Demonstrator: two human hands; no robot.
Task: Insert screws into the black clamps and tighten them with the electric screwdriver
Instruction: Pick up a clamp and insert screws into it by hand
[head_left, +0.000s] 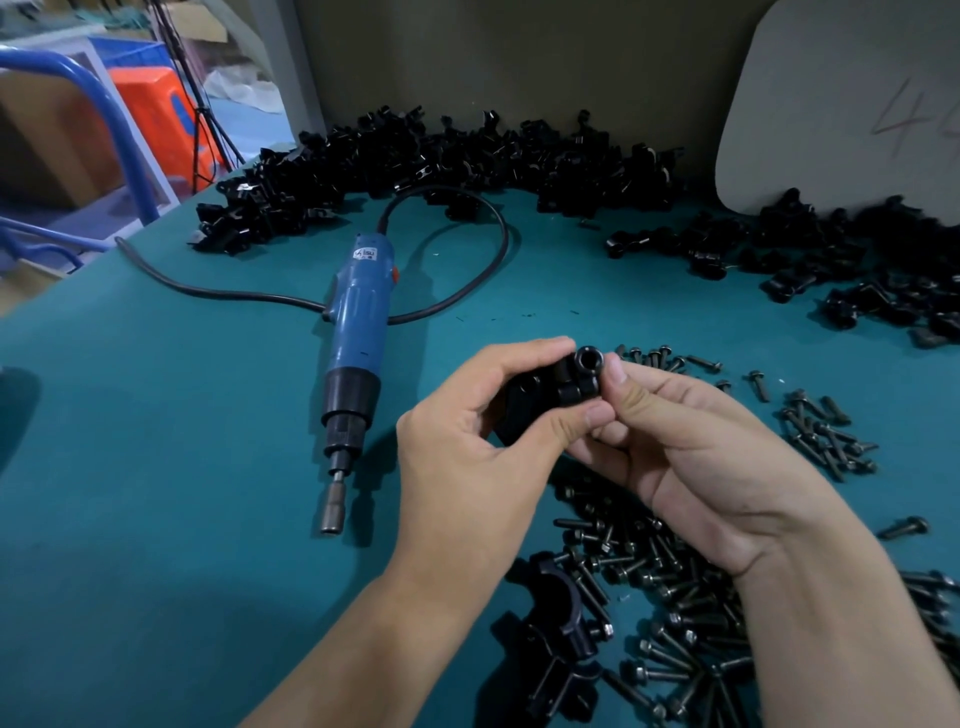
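My left hand (470, 441) grips a black clamp (540, 397) above the green table, thumb and fingers curled round its body. My right hand (696, 457) pinches the clamp's lug end, where the round head of a screw (588, 360) shows between thumb and fingertips. The blue electric screwdriver (358, 332) lies on the table to the left of my hands, bit pointing toward me, untouched. Loose black screws (670, 587) are scattered under and to the right of my right forearm. Another black clamp (558, 618) lies near the front, between my forearms.
A long heap of black clamps (415, 161) runs along the back of the green table (156, 467), with more clamps (852, 265) at the right. The screwdriver's black cable (218, 293) loops across the table. A cardboard sheet (841, 104) leans at the back right.
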